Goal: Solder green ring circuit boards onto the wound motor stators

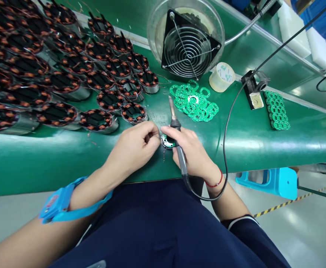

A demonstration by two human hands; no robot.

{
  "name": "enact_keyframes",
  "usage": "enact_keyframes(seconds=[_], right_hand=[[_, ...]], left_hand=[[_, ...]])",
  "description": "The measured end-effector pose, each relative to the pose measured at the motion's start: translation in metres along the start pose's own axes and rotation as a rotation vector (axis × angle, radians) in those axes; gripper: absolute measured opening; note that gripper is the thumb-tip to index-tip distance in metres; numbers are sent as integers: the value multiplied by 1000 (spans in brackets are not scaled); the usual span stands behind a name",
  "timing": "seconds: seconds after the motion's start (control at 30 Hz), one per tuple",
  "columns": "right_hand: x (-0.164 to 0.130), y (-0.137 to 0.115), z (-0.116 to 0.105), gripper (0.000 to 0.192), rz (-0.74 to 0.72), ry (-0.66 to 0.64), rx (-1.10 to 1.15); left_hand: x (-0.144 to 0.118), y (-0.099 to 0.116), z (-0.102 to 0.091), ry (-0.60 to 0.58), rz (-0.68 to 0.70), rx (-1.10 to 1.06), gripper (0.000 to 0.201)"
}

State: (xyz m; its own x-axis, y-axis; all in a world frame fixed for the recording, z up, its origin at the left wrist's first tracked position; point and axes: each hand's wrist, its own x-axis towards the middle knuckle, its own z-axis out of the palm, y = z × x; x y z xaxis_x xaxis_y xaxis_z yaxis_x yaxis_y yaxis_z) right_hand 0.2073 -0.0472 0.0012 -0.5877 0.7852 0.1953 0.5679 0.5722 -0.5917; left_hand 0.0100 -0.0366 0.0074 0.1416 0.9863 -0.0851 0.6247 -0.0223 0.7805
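Observation:
My right hand [192,149] is wrapped round a soldering iron [181,158], whose metal tip points away from me over the bench. Between my hands sits a motor stator with a round circuit board [167,141] on it; my right fingers rest against its side and partly cover it. A thin twisted wire hangs from its near side. At its left edge my left hand [137,143] is closed in a pinch, and what the fingertips hold is hidden. Loose green ring-shaped circuit boards [194,102] lie in a heap beyond the iron's tip.
Many copper-wound stators [101,121] stand in rows at the left. A fan [189,52] stands at the back, beside a tape roll [221,77]. Farther right are a soldering iron stand [254,89] and a green board panel [277,110]. The iron's cable [226,149] loops past my right wrist.

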Motion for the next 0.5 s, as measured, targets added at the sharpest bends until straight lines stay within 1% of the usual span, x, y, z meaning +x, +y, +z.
enact_keyframes(seconds=[0.07, 0.13, 0.17, 0.2, 0.23, 0.27, 0.33, 0.4, 0.43, 0.5], right_hand=[[0, 2, -1, 64, 27, 6, -7], [-2, 4, -1, 60, 67, 49, -22], [-3, 5, -1, 59, 86, 76, -37], [-4, 6, 0, 61, 104, 104, -55], [-5, 7, 1, 62, 119, 125, -74], [-5, 7, 2, 63, 129, 140, -93], [-6, 5, 5, 64, 138, 148, -128], [-7, 2, 10, 65, 137, 132, -159], [-7, -1, 13, 65, 134, 123, -173], [-8, -5, 17, 62, 115, 129, -193]], left_hand=[[-5, -1, -2, -33, -55, -33, 20], [-11, -4, -4, -109, -87, -56, 34], [-15, -7, -5, -151, -85, -51, 41], [-19, -9, -6, -186, -73, -36, 43], [-21, -11, -7, -201, -52, -18, 41], [-23, -13, -7, -188, -27, -3, 36], [-23, -14, -8, -102, 25, 1, 27], [-20, -13, -7, -18, 65, -22, 26], [-18, -11, -6, 5, 75, -43, 25], [-12, -9, -5, 3, 64, -103, 23]])
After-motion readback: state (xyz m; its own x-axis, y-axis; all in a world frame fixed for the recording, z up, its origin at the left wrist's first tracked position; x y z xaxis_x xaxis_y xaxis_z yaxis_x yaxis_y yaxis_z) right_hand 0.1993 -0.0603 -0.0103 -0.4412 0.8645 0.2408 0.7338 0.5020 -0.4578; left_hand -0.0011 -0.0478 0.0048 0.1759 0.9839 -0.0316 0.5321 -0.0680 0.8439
